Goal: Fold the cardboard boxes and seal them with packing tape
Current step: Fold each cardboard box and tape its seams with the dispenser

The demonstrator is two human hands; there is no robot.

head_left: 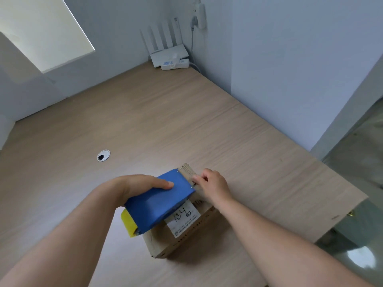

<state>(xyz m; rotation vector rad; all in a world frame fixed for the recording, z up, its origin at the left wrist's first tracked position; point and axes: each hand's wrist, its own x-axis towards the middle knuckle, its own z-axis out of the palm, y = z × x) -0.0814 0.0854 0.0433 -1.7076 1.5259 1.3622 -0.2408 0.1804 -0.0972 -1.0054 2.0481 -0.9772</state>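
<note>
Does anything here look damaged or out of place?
Only the cardboard box looks worn: its far flap, beyond the blue tape dispenser that the left hand grips, is scuffed and marked, and a white label with handwritten 134 sits on top. Nothing is spilled.

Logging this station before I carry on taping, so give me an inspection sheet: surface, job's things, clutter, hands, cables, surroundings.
Surface: wooden desk with a grommet hole.
Job's things: box with a label on the desk; blue dispenser with a yellow roll held over it.
Clutter: router and power strip in the far corner.
Hands: left hand grips the dispenser; right hand has fingers curled at its front end, and what they pinch is unclear.
Cables: cable runs from the corner up to a wall plug.
Surroundings: pale walls; shiny floor on the right.
</note>
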